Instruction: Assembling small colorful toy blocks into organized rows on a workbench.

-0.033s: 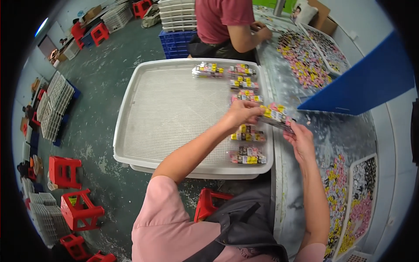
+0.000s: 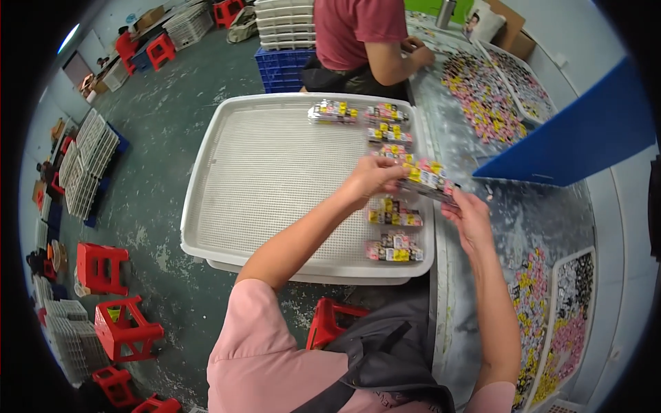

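Between my two hands is a clear-looking oblong pack of small yellow, pink, white and black pieces, held tilted over the right edge of a white mesh-bottomed tray. My left hand pinches its left end. At its lower right end are the closed fingers of my right hand. Similar packs lie in a column along the tray's right side, among them a far one and a near one. Another pack sits left of the column at the far edge. My left hand partly hides the column's middle.
A metal-topped table runs along the right, with heaps of small coloured pieces and a white sorting tray. A blue panel stands on it. Beyond the tray works a person in a red shirt. Red stools stand left.
The held pack and both hands have shifted slightly left, a little further over the tray. The whole view has moved a little. My grip looks the same.
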A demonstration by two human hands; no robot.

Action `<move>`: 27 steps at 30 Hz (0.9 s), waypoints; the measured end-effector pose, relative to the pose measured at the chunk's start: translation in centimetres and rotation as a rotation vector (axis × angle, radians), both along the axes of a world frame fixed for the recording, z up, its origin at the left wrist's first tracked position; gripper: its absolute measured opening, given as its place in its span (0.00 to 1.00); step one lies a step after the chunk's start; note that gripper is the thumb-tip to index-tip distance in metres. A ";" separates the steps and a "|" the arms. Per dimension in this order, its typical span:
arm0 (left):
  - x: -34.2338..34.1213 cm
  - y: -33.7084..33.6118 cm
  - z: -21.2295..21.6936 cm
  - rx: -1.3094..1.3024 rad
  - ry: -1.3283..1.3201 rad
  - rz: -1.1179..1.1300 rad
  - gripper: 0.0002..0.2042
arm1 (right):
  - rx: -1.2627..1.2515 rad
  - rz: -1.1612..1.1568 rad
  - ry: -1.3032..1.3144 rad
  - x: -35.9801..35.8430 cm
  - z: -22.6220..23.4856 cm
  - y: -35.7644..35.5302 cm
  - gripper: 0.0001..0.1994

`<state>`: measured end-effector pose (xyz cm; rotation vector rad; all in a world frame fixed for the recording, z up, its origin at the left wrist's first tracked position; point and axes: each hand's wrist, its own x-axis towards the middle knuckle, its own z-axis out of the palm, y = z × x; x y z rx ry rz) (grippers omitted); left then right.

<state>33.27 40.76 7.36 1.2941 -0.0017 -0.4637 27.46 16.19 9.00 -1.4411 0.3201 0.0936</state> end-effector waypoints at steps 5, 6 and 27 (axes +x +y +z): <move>0.5 9.4 -0.4 -0.010 0.000 0.204 0.20 | 0.040 0.146 0.008 4.9 -2.0 9.2 0.14; 0.6 10.9 -0.7 -0.008 -0.006 0.208 0.20 | 0.054 0.143 0.022 5.6 -3.1 10.8 0.13; 8.8 19.9 -9.8 -0.079 0.112 0.357 0.25 | 0.356 0.256 0.153 13.0 -8.3 20.1 0.39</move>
